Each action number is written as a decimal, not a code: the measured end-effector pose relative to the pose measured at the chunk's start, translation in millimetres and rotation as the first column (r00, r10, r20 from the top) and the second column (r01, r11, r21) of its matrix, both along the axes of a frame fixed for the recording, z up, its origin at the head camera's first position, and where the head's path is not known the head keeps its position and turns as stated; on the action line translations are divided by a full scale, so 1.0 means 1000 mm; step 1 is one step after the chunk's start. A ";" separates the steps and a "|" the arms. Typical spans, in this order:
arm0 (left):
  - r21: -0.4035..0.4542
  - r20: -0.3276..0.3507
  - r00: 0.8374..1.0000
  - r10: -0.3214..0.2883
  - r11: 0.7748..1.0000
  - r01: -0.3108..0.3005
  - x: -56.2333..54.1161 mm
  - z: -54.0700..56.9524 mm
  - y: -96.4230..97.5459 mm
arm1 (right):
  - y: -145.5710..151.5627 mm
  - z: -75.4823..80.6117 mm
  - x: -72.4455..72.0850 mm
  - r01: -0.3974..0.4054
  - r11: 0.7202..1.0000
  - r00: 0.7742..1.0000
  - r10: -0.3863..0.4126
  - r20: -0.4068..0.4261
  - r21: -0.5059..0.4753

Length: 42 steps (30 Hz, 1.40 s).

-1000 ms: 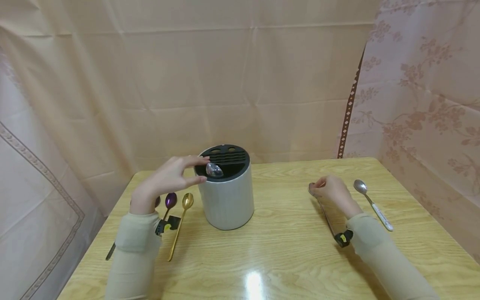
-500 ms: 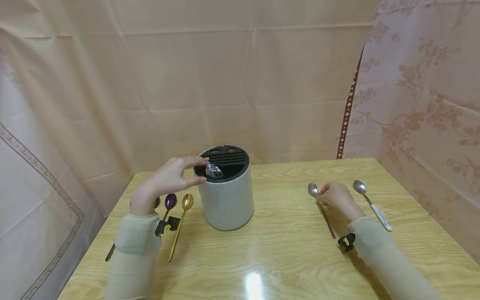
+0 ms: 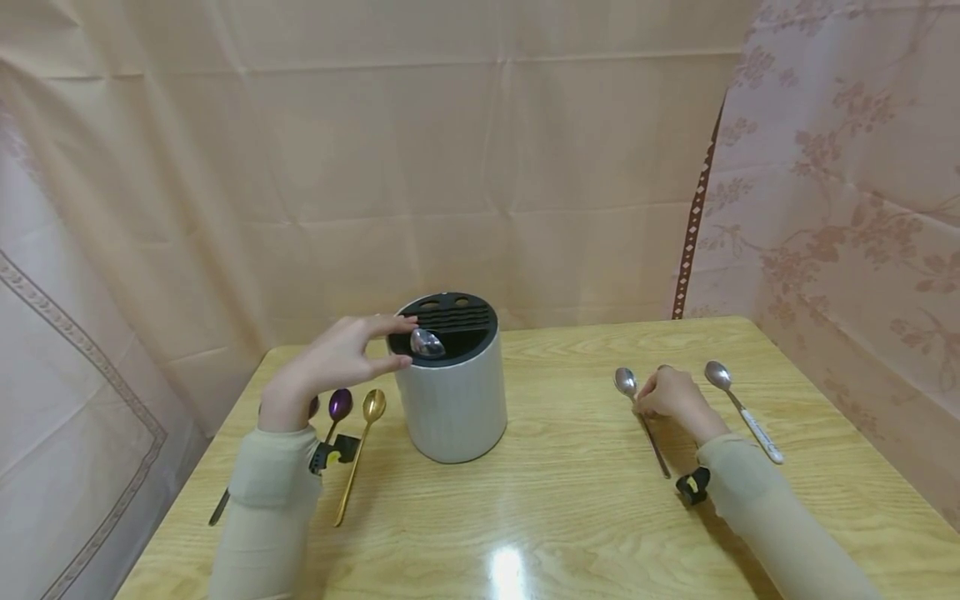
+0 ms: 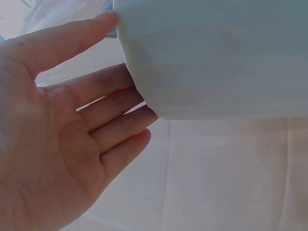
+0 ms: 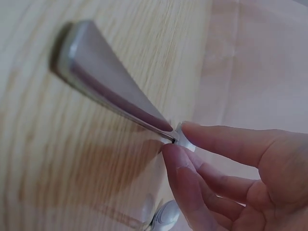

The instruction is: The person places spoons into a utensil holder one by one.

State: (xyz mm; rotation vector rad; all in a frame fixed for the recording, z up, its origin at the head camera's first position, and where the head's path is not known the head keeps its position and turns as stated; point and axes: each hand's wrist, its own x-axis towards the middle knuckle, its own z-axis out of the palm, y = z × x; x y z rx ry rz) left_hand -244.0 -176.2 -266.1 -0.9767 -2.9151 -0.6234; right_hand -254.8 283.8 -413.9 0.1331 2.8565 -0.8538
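Observation:
My left hand [image 3: 330,358] reaches over the left side of a white utensil holder [image 3: 453,417] with a black slotted top. Its nearly straight fingers and thumb touch the holder near the rim, as the left wrist view [image 4: 62,120] also shows. Between them, a silver spoon's bowl [image 3: 427,343] sticks up from the opening; its handle is hidden inside. On the table's right side my right hand [image 3: 670,400] pinches a second silver spoon [image 3: 625,381] at the neck between thumb and fingers. That spoon lies along the table, its handle [image 5: 110,82] towards me.
A spoon with a white patterned handle [image 3: 761,433] lies right of my right hand. Left of the holder lie a gold spoon [image 3: 373,406], a purple spoon [image 3: 341,404] and a dark one partly hidden behind my left wrist. Curtains hang behind the wooden table [image 3: 555,500].
My right hand has shifted from the spoon's bowl back and slightly right to its neck, so the bowl now shows. The left hand keeps its place at the holder.

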 end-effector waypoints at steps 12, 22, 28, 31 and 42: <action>0.000 -0.013 1.000 -0.002 1.000 0.002 0.000 -0.001 -0.001 | 0.001 -0.001 -0.002 -0.013 0.999 1.000 0.012 0.022 0.040; 0.002 -0.006 1.000 0.006 1.000 -0.006 0.000 -0.001 0.000 | 0.005 -0.004 -0.004 -0.014 1.000 0.999 0.015 0.033 -0.019; -0.002 -0.005 1.000 0.001 1.000 -0.001 -0.001 -0.001 0.001 | 0.008 -0.004 -0.005 -0.016 0.998 0.999 0.019 0.047 -0.053; 0.000 -0.006 1.000 -0.001 1.000 0.001 -0.001 -0.001 0.001 | 0.008 -0.004 -0.006 -0.023 0.998 0.998 0.026 0.058 -0.064; -0.006 -0.003 1.000 0.004 1.000 -0.004 0.000 0.000 0.000 | 0.008 -0.004 -0.006 -0.023 0.995 0.994 0.033 0.107 -0.096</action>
